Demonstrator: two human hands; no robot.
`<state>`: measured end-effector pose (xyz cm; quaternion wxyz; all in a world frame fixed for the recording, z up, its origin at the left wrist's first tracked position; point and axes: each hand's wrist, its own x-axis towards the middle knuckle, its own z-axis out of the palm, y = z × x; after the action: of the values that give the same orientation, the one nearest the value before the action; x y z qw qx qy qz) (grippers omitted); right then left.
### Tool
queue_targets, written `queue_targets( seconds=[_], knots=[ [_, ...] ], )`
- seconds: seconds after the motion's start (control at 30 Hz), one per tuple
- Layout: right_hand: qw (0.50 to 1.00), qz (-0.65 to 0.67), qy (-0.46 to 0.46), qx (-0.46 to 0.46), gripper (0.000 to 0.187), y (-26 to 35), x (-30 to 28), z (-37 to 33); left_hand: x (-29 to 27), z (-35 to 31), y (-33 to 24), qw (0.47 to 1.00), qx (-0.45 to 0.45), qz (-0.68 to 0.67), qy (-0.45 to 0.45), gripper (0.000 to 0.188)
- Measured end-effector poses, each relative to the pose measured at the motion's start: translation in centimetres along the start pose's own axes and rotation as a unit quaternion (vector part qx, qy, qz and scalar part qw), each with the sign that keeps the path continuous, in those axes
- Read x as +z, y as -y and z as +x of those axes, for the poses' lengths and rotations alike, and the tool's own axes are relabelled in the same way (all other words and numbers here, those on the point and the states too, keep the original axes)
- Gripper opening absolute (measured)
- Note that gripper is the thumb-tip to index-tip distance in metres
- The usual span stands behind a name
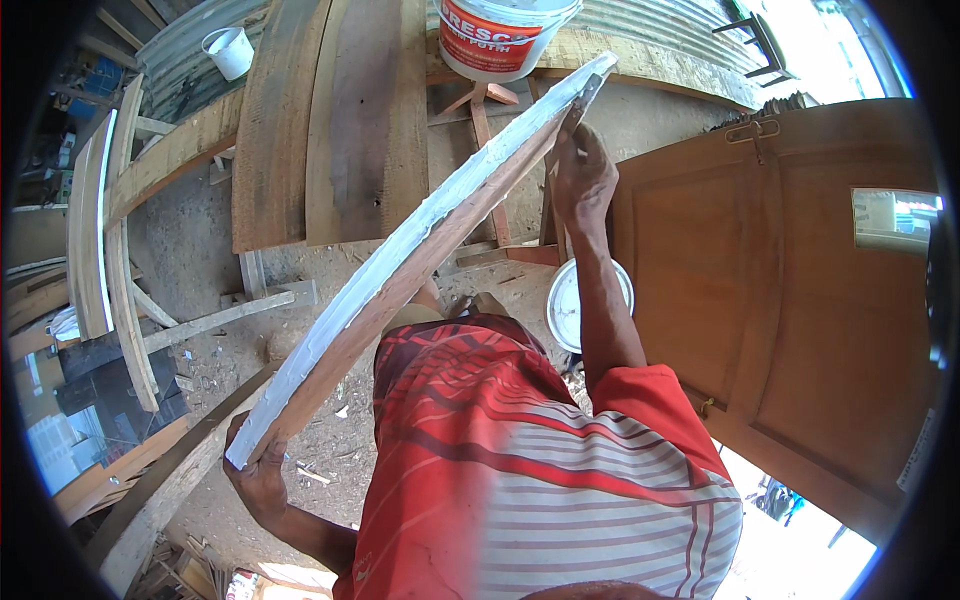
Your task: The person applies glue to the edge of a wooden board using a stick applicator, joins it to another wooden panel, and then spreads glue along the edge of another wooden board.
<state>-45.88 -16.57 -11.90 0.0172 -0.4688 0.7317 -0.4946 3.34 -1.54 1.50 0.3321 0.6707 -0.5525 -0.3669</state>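
"Wood is the main thing here, yes? Please tell me where it is."

"Yes, one long board (440, 246). It is held up at a slant in front of the person's body, from the lower left to the upper right. One long face has a thick white paste (372, 270) on it, with uneven edges; the face next to it shows bare brown wood."

"And what does the left hand (262, 482) do?"

"It grips the near end of the board, and the thumb lies on the brown side."

"The right hand (586, 178) also?"

"This one is at the far end. Its fingers are closed around a flat tool (592, 90), narrow and greyish, which is against the board's tip. Whether this hand also supports the board, I cannot tell."

"Which things are around?"

"Beyond the far end there is a white bucket (488, 50) with a red label. Its base I cannot judge well. A round white lid (565, 305) is low down, partly behind the right forearm. At the right side stands a brown panelled door (700, 290), with a metal latch (752, 131) near its top."

"And to the left?"

"Two wide planks (367, 130) lie side by side, beyond the board. Farther left I see a small white pail (230, 54) near corrugated sheets (185, 45). Below, wood chips are scattered on the floor (190, 255)."
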Motion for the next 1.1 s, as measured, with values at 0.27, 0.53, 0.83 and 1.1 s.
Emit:
queue_targets(
  seconds=[0.27, 0.53, 0.83, 1.1],
  knots=[
    [0.995, 0.018, 0.046, -0.087, 0.014, 4.2, -0.7, -2.3, -0.4, -0.4, 1.6, 0.999, -0.014, -0.029, -0.016, 0.054],
    [0.998, -0.029, -0.038, -0.032, 0.025, -2.1, -5.0, 5.1, 0.0, 0.8, 0.7, 1.000, 0.024, -0.012, -0.006, 0.052],
    [0.975, -0.189, 0.043, -0.109, 0.030, -5.3, -7.2, 10.1, 0.0, 1.1, 0.4, 0.999, 0.023, -0.019, 0.022, 0.048],
    [0.942, -0.275, 0.142, -0.126, 0.033, -2.7, -7.8, 9.4, -0.3, 1.6, 0.4, 0.999, 0.030, -0.005, 0.021, 0.053]
  ],
)
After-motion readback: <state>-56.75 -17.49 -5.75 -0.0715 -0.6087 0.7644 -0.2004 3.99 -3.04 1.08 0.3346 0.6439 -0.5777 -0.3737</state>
